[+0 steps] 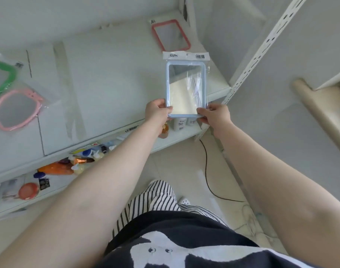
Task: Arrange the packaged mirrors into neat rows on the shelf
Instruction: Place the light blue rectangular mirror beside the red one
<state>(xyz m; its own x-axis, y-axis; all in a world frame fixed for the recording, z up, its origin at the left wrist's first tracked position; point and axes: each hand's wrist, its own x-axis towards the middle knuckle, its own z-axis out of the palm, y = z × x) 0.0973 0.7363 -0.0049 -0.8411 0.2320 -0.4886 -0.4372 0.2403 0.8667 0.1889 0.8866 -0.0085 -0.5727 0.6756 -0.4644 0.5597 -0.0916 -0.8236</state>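
A blue-framed rectangular mirror (pixel 186 88) in a clear bag with a white header card is held over the right front of the white shelf (pixel 111 74). My left hand (pixel 157 111) pinches its near left corner and my right hand (pixel 215 115) pinches its near right corner. Behind it, at the shelf's back right, a red-framed rectangular mirror (pixel 171 35) lies flat. At the far left lie a pink cat-shaped mirror (pixel 15 110) and, behind it, a green one (pixel 3 78), cut off by the frame edge.
A lower shelf (pixel 49 190) carries bottles, tubes and an orange pack (pixel 55 168). A white slotted upright (pixel 261 47) stands at the shelf's right end. A black cable (pixel 206 171) runs across the tiled floor. My striped trousers and dark shirt fill the foreground.
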